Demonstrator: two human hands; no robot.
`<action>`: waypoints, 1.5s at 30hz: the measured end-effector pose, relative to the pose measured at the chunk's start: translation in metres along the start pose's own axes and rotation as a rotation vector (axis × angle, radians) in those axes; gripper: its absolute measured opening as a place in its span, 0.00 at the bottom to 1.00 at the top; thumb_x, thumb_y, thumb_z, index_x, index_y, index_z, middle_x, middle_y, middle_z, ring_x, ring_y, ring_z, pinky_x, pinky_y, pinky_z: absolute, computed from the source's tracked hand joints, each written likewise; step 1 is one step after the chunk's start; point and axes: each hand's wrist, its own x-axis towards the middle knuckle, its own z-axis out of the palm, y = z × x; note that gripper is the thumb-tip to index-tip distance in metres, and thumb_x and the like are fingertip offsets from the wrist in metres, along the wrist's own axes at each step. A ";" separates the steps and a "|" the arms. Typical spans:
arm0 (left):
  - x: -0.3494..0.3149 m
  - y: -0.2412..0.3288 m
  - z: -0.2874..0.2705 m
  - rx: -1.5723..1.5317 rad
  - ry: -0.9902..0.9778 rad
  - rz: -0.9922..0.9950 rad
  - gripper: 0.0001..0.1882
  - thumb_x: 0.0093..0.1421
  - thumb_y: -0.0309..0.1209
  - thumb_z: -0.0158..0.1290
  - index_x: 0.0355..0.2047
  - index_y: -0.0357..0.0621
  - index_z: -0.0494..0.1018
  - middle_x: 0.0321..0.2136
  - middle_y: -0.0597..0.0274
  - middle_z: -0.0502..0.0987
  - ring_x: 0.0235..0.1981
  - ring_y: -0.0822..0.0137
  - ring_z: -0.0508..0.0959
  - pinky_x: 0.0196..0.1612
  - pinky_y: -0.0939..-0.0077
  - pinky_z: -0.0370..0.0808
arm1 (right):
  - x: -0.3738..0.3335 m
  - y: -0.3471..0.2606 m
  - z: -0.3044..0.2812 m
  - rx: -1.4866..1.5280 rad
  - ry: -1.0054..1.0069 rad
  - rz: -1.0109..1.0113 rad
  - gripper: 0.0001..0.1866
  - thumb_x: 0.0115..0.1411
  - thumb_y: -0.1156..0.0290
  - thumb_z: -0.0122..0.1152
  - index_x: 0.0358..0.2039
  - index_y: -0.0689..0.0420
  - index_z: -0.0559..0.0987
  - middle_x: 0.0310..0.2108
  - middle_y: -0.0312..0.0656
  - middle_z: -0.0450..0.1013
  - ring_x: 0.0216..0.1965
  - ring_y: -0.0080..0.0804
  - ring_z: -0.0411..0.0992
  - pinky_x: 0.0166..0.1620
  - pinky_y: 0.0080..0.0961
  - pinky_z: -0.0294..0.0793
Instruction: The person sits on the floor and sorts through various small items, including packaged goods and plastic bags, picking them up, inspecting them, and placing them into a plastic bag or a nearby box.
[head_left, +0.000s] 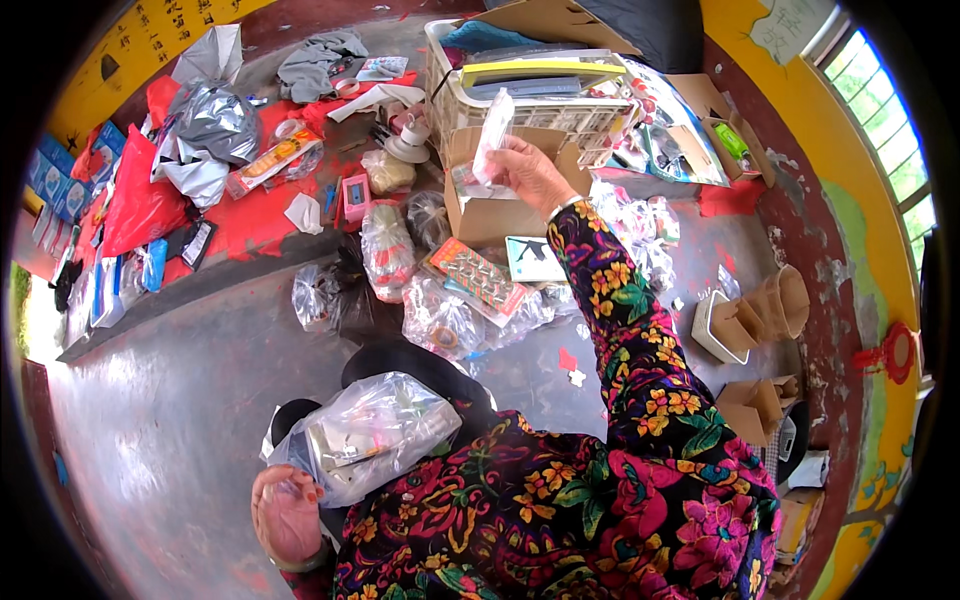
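Presently, your right hand (530, 178) pinches a packet (494, 130) at the open carton (497, 222), while your left hand (289, 515) half-curls beside the bag (380, 432) on your lap (425, 362), its grip unclear; a forward lean could tip that loosely propped bag floorward.

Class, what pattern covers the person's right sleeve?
Right sleeve: colourful flowers on black, best in the head view.

Contents of clear bag (378, 435) indistinct through creased plastic, white packet (495, 122) partly behind right-hand fingers (508, 162)
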 end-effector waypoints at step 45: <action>-0.012 0.016 -0.018 0.010 -0.140 0.088 0.19 0.58 0.32 0.40 0.43 0.26 0.64 0.35 0.42 0.71 0.27 0.65 0.71 0.35 0.71 0.71 | -0.118 0.033 0.174 0.298 -0.182 0.210 0.13 0.51 0.80 0.55 0.39 0.68 0.72 0.35 0.45 0.73 0.36 0.31 0.73 0.40 0.23 0.70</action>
